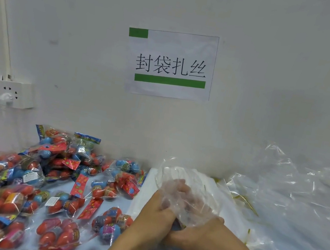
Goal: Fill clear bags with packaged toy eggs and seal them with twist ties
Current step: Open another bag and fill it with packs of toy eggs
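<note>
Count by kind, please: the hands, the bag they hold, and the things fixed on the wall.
Hands: 2, the left hand and the right hand
Clear bag in their grip: 1
Paper sign: 1
Power strip: 1
Total: 5

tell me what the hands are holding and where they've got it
Both hands, left and right, grip one clear bag at its lower part; the left's fingers are inside it. Its open top stands above them.
</note>
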